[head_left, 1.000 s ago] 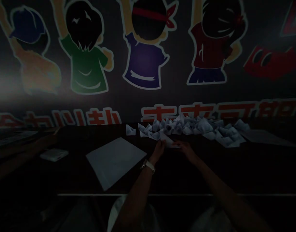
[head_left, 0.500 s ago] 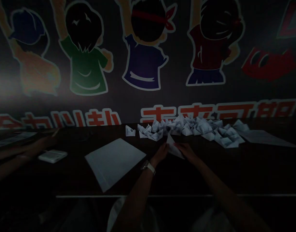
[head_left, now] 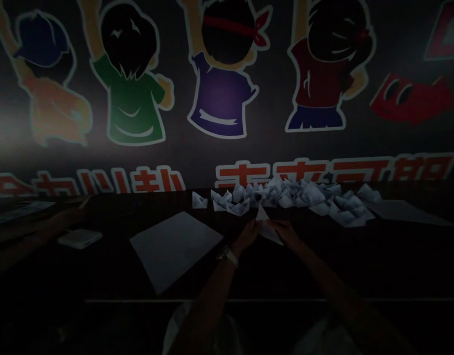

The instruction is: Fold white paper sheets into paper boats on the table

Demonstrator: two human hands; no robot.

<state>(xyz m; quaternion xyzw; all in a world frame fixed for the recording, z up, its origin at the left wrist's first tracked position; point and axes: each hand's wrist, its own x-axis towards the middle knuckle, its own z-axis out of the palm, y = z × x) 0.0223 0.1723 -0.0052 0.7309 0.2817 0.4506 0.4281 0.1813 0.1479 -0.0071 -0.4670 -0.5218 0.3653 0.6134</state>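
Folded white paper (head_left: 267,229) is pinched by left hand (head_left: 247,235) and right hand (head_left: 285,231) | paper boats (head_left: 238,195) are heaped just beyond

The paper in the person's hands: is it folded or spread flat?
Folded: the paper rises to a point between the left hand and right hand.

On the table (head_left: 304,266), a pile of paper boats (head_left: 282,195) runs along the far edge, just before the wall mural (head_left: 223,88). 1 lone paper boat (head_left: 199,200) stands just left of the pile (a little apart from the rest). A paper sheet (head_left: 175,249) lies nearer, left of the hands, and a second paper sheet (head_left: 408,213) lies far right, beside the pile. A folded paper (head_left: 267,230) sits between the left hand (head_left: 247,235) and the right hand (head_left: 288,232), just in front of the pile. At the far left, a co-worker's hand (head_left: 66,217) lies near a small pad (head_left: 80,238).
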